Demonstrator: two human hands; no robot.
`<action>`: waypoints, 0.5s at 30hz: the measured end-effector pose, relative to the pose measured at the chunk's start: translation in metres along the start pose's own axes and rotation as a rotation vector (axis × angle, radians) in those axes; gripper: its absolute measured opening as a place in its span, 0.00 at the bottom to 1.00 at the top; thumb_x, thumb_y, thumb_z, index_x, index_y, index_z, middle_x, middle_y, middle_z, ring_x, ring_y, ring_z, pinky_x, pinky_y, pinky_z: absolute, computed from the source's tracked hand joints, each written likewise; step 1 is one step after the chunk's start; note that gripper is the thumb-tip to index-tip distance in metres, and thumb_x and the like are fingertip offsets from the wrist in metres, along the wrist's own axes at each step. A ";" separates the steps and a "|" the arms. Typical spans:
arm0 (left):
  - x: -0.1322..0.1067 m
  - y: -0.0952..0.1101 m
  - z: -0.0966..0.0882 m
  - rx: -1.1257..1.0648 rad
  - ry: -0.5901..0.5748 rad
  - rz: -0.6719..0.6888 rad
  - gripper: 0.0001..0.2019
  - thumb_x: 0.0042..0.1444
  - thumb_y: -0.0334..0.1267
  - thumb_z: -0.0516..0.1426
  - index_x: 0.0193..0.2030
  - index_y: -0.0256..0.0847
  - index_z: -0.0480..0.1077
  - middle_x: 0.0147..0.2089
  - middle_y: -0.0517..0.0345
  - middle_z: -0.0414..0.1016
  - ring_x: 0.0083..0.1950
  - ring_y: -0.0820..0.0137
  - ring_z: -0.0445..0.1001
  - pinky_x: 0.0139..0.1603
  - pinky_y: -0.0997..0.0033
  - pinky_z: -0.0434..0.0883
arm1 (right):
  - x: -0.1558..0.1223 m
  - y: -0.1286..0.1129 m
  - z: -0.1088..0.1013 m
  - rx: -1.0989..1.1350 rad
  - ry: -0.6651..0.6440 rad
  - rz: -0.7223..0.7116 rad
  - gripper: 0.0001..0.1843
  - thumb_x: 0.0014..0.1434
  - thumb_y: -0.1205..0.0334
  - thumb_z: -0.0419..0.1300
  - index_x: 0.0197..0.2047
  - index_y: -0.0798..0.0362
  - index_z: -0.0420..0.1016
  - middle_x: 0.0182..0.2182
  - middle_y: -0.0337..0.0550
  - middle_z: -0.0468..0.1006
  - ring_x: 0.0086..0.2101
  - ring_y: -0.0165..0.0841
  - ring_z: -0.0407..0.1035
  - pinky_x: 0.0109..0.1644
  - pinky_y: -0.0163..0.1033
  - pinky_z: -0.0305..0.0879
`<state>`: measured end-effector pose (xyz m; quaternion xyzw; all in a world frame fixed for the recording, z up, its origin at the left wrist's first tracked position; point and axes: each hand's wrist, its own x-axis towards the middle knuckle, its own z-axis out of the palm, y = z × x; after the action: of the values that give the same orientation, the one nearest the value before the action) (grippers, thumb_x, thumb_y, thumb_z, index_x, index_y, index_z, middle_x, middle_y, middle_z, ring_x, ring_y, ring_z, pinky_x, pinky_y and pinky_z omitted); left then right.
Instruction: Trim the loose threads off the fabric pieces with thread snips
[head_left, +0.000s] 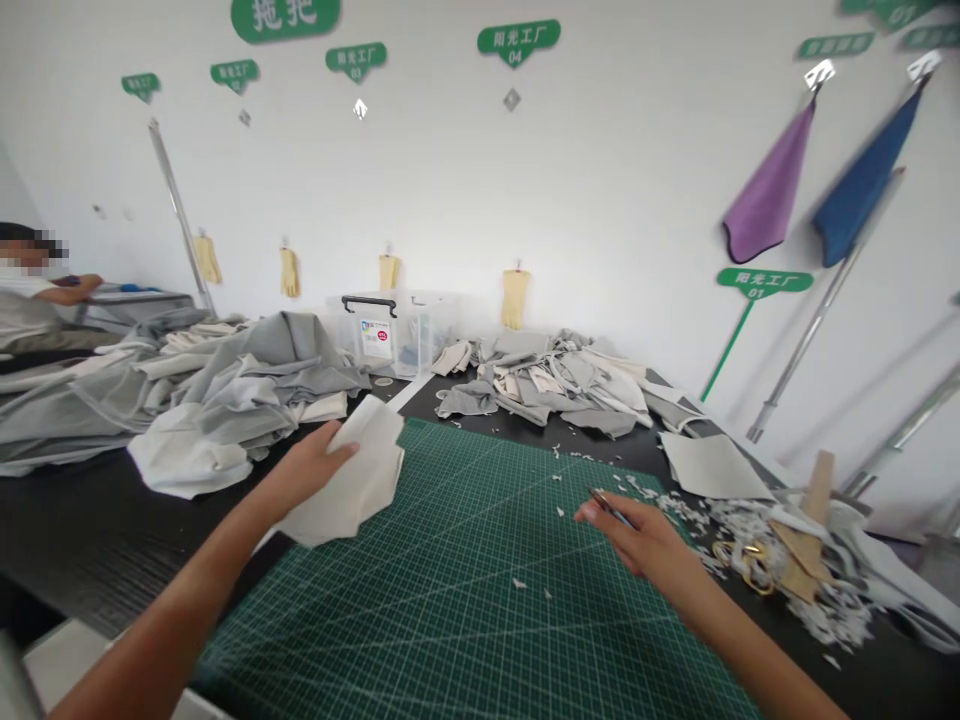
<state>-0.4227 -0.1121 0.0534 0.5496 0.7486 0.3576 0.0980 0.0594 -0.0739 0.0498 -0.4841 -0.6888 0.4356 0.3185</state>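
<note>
In the head view my left hand is closed on a piece of off-white fabric, thumb on top, at the left edge of the green cutting mat. The fabric has an uneven, wavy edge. Over the mat's right side, my right hand is closed around a slim, dark pen-like tool. Its tip points up and left, and its exact kind is too small to tell. Small white scraps lie on the mat between my hands.
Grey fabric heaps cover the table's left; another pile lies at the back by a clear plastic box. To the right are a pale square sheet, gold-handled scissors and many white clippings. A person sits far left.
</note>
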 end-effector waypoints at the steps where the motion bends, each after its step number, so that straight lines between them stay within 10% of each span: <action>1: -0.011 0.028 0.007 -0.188 -0.070 0.041 0.27 0.56 0.57 0.57 0.54 0.40 0.72 0.49 0.49 0.80 0.50 0.53 0.77 0.51 0.57 0.73 | -0.004 0.000 0.002 0.043 0.007 0.021 0.26 0.60 0.37 0.61 0.40 0.54 0.79 0.16 0.29 0.52 0.17 0.24 0.47 0.20 0.32 0.42; 8: -0.065 0.162 0.100 -1.006 -0.593 0.048 0.29 0.53 0.50 0.66 0.57 0.36 0.70 0.55 0.41 0.77 0.52 0.54 0.76 0.50 0.57 0.73 | -0.020 0.014 0.016 0.440 0.010 0.136 0.28 0.54 0.39 0.64 0.46 0.55 0.74 0.16 0.23 0.48 0.13 0.21 0.40 0.16 0.30 0.35; 15: -0.078 0.174 0.196 -0.948 -0.717 -0.070 0.23 0.55 0.46 0.62 0.53 0.34 0.70 0.54 0.41 0.77 0.53 0.55 0.76 0.49 0.60 0.72 | -0.007 0.071 0.010 0.316 0.207 0.174 0.24 0.50 0.38 0.63 0.28 0.48 0.59 0.12 0.24 0.53 0.11 0.21 0.44 0.14 0.29 0.35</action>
<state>-0.1569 -0.0731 0.0040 0.5076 0.4453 0.4415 0.5909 0.0811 -0.0721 -0.0191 -0.5278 -0.5310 0.5122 0.4209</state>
